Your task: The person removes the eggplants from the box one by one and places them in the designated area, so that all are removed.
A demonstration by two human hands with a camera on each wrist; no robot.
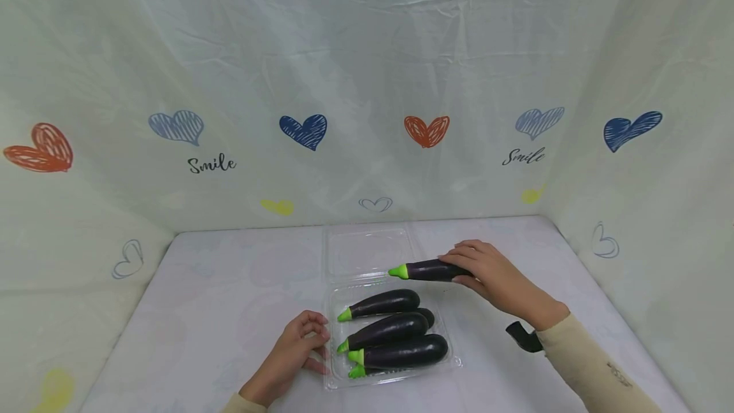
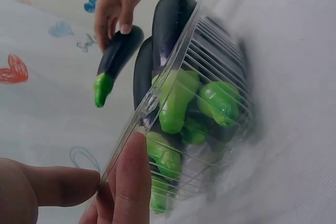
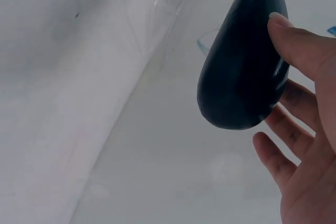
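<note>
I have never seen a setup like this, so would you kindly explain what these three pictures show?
There is no robot here, just a person working with two bare hands. The wide picture comes from a head-worn camera looking forward and down; the other two come from a camera on each wrist. On the white table sits a clear plastic container, its lid open behind it, with several eggplants inside. The left hand pinches the container's edge. The right hand holds another eggplant in the air, its green end pointing left in the head view.
</note>
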